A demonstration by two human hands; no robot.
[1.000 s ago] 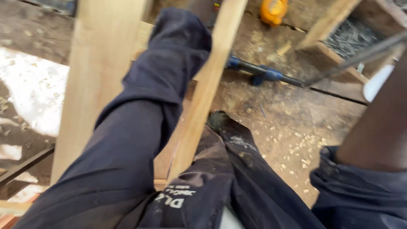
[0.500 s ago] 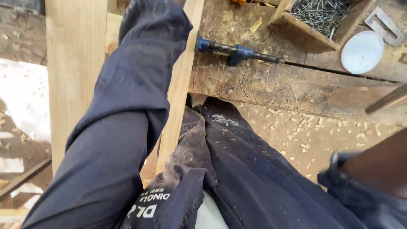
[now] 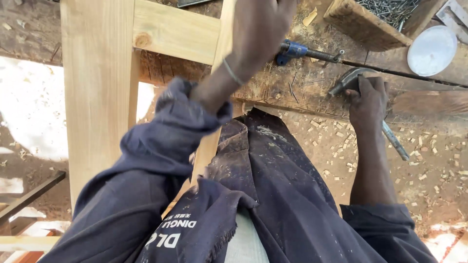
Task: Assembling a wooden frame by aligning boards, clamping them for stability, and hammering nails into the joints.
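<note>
Hammer [image 3: 363, 92] in right hand [image 3: 368, 100] over scarred workbench [image 3: 312, 95].

We see blue clamp [image 3: 295, 50] on counter [image 3: 312, 92], wooden nail box [image 3: 373, 22], white round lid [image 3: 432, 50], chips on floor [image 3: 429, 165].

The left hand [image 3: 261, 29] is blurred, its fingers cut off by the top edge. The right hand [image 3: 368, 100] hides the hammer [image 3: 385, 124] handle's middle. The nail box [image 3: 375, 17] runs past the top edge.
</note>
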